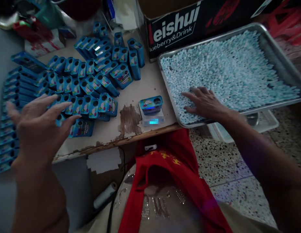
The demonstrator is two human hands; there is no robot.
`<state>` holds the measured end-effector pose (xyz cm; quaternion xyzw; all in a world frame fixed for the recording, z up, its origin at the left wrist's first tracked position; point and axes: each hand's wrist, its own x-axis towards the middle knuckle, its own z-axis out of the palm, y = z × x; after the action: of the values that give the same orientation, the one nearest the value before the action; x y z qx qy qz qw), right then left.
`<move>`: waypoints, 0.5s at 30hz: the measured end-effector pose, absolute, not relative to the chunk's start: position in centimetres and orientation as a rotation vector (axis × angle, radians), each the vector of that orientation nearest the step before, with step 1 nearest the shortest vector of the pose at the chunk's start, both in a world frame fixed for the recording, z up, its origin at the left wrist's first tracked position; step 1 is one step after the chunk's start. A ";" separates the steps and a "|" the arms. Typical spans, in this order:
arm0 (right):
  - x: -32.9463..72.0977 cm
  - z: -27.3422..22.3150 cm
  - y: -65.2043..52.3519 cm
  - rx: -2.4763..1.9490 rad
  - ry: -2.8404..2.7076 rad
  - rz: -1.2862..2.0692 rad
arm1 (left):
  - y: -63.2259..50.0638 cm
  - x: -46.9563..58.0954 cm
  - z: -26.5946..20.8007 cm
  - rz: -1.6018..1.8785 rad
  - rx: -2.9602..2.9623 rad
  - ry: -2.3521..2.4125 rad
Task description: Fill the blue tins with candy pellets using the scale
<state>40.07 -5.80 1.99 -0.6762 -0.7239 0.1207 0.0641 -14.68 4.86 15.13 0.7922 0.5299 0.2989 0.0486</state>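
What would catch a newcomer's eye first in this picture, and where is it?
First, probably the shallow silver metal tray at right, holding small pale-blue pieces that the right hand touches. Next, the crowded blue printed boxes at left, partly behind the left hand. Between them, one blue box rests on a white device with a glowing display.

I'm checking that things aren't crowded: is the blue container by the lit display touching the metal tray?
Apart. The head view shows it: a strip of tabletop lies between the blue container and the metal tray.

Black lettered carton (174, 27); white roll (105, 196); speckled floor (220, 161)
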 end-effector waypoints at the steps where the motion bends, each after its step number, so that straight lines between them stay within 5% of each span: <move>1: 39.6 1.8 -5.3 -2.037 -2.235 0.314 | 4.8 -13.6 15.0 0.822 2.531 1.560; 7: 38.3 2.2 -2.5 -2.057 -2.267 0.375 | 3.0 -7.0 12.3 0.753 2.756 1.161; 15: 39.1 4.2 -1.6 -1.735 -0.969 0.987 | 1.9 1.3 1.0 0.958 1.790 1.177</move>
<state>39.08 -1.59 4.23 -0.7001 -0.3912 0.3981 0.4453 1.26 1.91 1.03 0.7032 0.4624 0.3765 0.3871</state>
